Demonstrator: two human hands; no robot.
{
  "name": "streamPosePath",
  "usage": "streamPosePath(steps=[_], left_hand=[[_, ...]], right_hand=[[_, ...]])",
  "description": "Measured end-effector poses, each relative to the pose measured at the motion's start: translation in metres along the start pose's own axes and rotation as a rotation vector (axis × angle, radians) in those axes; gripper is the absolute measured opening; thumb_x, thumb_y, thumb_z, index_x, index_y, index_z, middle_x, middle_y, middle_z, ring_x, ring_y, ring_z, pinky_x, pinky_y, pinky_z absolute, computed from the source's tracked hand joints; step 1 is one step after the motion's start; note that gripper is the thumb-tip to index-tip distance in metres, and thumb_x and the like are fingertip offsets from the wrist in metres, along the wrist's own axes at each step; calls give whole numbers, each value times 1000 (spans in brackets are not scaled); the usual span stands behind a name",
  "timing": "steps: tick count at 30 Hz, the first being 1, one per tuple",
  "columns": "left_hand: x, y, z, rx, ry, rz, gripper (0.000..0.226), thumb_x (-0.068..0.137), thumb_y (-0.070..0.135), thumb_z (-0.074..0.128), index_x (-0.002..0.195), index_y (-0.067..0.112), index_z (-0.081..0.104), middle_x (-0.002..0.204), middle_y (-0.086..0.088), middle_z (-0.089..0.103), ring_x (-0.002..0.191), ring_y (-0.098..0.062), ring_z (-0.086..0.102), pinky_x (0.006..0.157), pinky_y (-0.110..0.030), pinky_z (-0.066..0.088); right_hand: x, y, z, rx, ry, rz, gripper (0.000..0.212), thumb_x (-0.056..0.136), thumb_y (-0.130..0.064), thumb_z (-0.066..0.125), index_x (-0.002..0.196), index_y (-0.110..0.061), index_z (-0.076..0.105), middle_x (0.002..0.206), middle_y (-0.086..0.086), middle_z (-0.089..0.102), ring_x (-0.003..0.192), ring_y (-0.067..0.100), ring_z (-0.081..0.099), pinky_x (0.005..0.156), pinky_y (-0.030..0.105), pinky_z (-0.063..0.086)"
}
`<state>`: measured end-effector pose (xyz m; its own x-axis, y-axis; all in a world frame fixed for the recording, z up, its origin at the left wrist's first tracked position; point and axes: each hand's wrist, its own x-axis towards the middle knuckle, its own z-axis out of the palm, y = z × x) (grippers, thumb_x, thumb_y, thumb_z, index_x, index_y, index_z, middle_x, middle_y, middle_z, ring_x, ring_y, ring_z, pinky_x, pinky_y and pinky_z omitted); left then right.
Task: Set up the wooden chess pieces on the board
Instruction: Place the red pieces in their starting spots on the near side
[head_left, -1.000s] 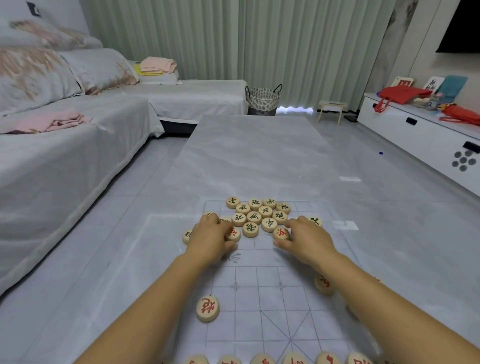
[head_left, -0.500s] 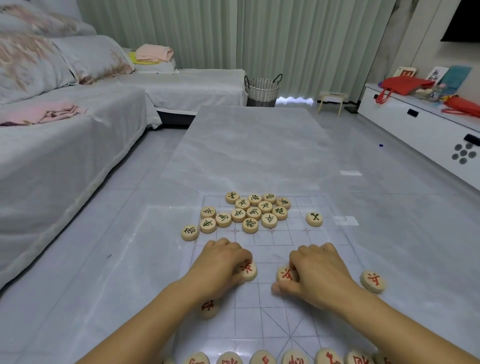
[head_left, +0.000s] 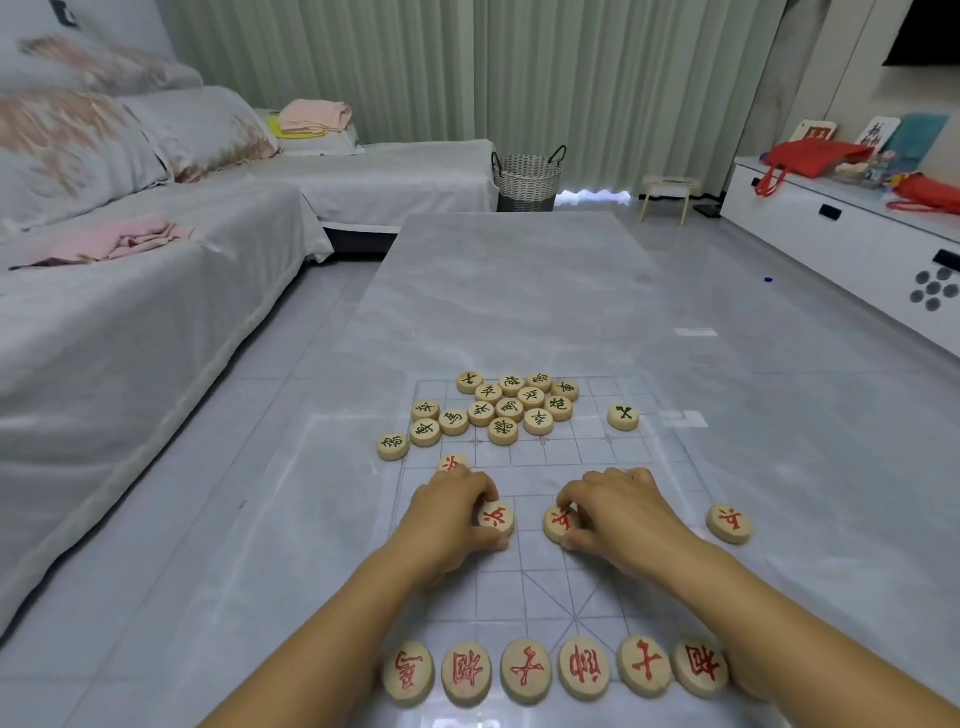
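Head view, operator: I've got both hands low on the transparent grid board (head_left: 628, 452), each on a red-marked soldier disc.

Observer: Start from the left. What's the left hand doing?

Operator: My left hand (head_left: 449, 514) is curled over the left red disc (head_left: 497, 517), fingers pinching its rim, thumb under its near edge. Just beyond those knuckles another red disc (head_left: 453, 462) peeks out, half hidden.

Observer: And the right?

Operator: My right hand (head_left: 621, 512) pinches the right red disc (head_left: 561, 523) between fingertips and thumb. Well out past that wrist, one more red soldier (head_left: 729, 523) lies near the board's edge.

Observer: Which step is this?

Operator: I judge it's the red soldier rank. The back row of red pieces (head_left: 553, 670) sits below my forearms; the green-marked pile (head_left: 511, 408) beyond my fingertips is unsorted.

Observer: Next?

Operator: Probably nudging each disc squarely onto a line crossing, letting go, then fetching the outlying soldiers.
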<state>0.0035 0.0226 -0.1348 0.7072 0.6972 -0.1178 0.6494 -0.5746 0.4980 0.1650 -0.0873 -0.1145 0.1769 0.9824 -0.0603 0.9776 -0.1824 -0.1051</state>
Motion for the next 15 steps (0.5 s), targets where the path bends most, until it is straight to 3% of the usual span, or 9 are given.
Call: streamPosePath(steps=[3, 8, 13, 15], left_hand=[[-2, -8, -10, -22, -27, -26, 41, 75, 29, 73, 112, 27, 55, 114, 1, 49, 100, -16, 48, 90, -31, 45], [-2, -14, -38, -60, -211, -6, 53, 83, 12, 64, 130, 29, 45, 118, 1, 45, 98, -11, 46, 86, -23, 41], [-4, -5, -31, -103, -87, -213, 55, 70, 45, 74, 107, 16, 46, 97, 2, 51, 90, -18, 51, 68, -26, 38], [-5, 1, -18, -25, -58, -200, 52, 69, 46, 73, 104, 16, 47, 99, 0, 53, 95, -20, 53, 72, -29, 40]], right_hand=[[1, -2, 0, -11, -8, 8, 38, 88, -41, 52, 122, -25, 50, 114, -2, 57, 108, 19, 47, 96, 35, 31], [2, -6, -1, -49, -27, 21, 37, 87, -41, 54, 120, -24, 51, 113, -1, 57, 107, 21, 48, 96, 36, 32], [7, -7, -3, -67, -61, 31, 38, 85, -40, 57, 119, -24, 51, 113, -1, 59, 107, 21, 49, 95, 36, 33], [8, -7, -4, -70, -70, 33, 38, 85, -40, 58, 118, -24, 52, 113, 0, 59, 107, 21, 50, 94, 37, 34]])
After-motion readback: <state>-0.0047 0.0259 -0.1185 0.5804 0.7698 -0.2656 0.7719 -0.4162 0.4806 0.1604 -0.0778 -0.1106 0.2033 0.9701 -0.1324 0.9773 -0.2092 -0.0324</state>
